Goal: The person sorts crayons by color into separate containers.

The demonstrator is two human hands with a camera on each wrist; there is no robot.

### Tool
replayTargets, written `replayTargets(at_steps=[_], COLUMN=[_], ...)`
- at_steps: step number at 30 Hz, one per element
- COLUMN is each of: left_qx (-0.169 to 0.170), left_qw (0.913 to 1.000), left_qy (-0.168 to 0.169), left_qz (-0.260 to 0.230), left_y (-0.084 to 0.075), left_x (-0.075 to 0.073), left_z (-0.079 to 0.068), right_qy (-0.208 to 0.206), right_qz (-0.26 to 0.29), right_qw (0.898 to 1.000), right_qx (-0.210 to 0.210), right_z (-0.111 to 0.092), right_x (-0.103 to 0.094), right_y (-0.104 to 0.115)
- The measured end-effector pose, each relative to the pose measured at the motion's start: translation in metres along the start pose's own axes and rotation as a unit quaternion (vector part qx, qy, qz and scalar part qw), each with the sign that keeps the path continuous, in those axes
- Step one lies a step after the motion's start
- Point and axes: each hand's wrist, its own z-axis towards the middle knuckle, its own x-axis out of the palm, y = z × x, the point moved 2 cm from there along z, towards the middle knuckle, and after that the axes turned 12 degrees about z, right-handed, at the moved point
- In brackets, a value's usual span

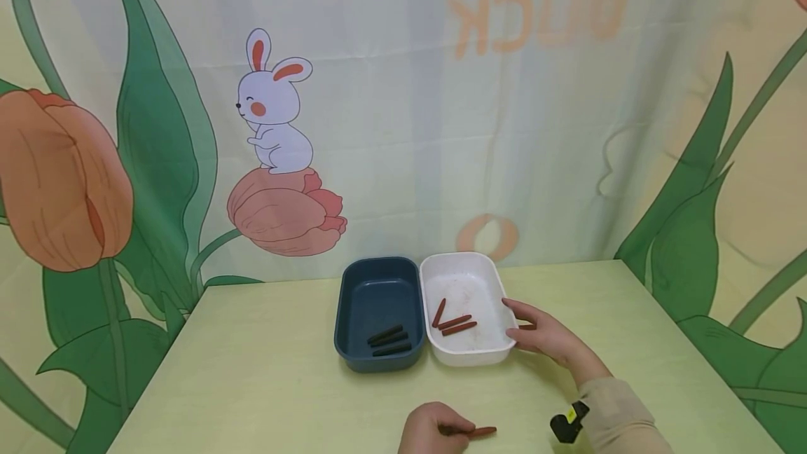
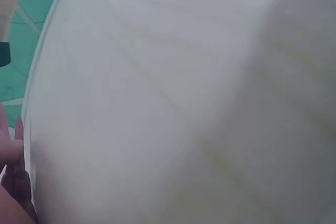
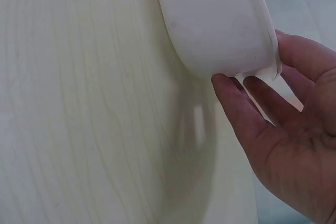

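Near the table's front edge in the head view, my left hand (image 1: pixel 431 429) pinches a red crayon (image 1: pixel 483 432), its tip pointing right. Only part of that hand (image 2: pixel 10 182) shows at the lower left of the left wrist view. My right hand (image 1: pixel 548 338) grips the right side of a white tub (image 1: pixel 469 357); in the right wrist view, its fingers (image 3: pixel 236 106) meet the tub's end (image 3: pixel 226 40). Three red crayons (image 1: pixel 459 328) lie inside the white tub. Against its left side stands a dark blue tub (image 1: pixel 378 363) with several black crayons (image 1: pixel 391 349) in it.
Both tubs stand toward the back of a pale yellow table (image 1: pixel 252 370), close to a hanging cloth (image 1: pixel 391 125) printed with tulips and a rabbit. A black device (image 1: pixel 569 423) is strapped at my right wrist, beside the beige sleeve (image 1: pixel 621 412).
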Motion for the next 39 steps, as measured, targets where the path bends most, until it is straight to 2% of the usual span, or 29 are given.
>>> replayTargets(at_steps=[9, 13, 19, 24, 30, 35, 39], left_qx=[-0.011, -0.004, 0.032, 0.068, 0.090, 0.115, 0.145], left_qw=[0.9987, 0.9976, 0.9961, 0.9905, 0.9844, 0.9807, 0.9762], left_qy=[-0.035, -0.056, -0.080, -0.118, -0.150, -0.156, -0.150], left_qz=[-0.035, -0.042, -0.020, -0.018, -0.025, -0.025, -0.060], left_y=[-0.005, -0.011, -0.020, -0.033, -0.051, -0.066, -0.077], left_x=[-0.005, -0.009, -0.022, -0.033, -0.047, -0.055, -0.060], left_z=[-0.002, 0.001, 0.011, 0.018, 0.028, 0.038, 0.048], right_qy=[-0.008, -0.011, -0.011, -0.009, -0.002, 0.000, -0.002], right_qz=[-0.007, -0.011, -0.011, 0.000, 0.004, 0.004, 0.001], right_qw=[1.000, 1.000, 1.000, 1.000, 1.000, 1.000, 1.000], right_qx=[0.004, 0.007, 0.006, 0.003, 0.000, -0.001, -0.001], right_z=[0.000, 0.000, 0.000, 0.001, 0.002, 0.002, 0.001], right_x=[-0.001, 0.000, 0.000, -0.001, -0.002, -0.003, -0.003], right_y=[-0.001, 0.000, 0.000, -0.002, -0.004, -0.005, -0.005])
